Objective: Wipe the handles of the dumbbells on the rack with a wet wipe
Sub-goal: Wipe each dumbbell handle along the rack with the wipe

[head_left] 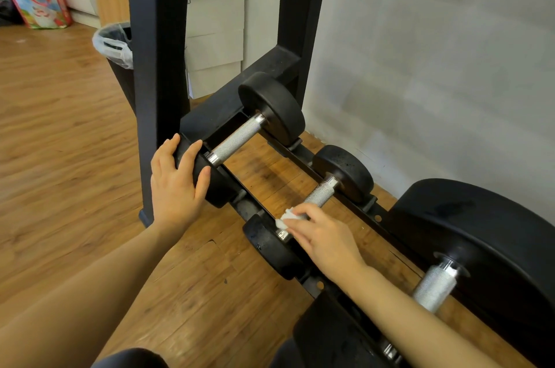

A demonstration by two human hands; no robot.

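At lower right, a large dumbbell (468,250) is cut off by the frame; its knurled handle is partly hidden by the forearm. At centre, the right hand (322,237) pinches a white wet wipe (286,219) around the small dumbbell's handle (319,195), which runs from lower left to upper right across the rack (354,211). Farther off, the left hand (175,180) rests with spread fingers on the third dumbbell's (237,139) near weight.

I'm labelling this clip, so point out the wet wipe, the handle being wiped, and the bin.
wet wipe (284,219): head view, white edge showing beside the fingers.
middle dumbbell handle (321,194): head view, bare knurled middle.
bin (111,44): head view, plastic liner at rim.
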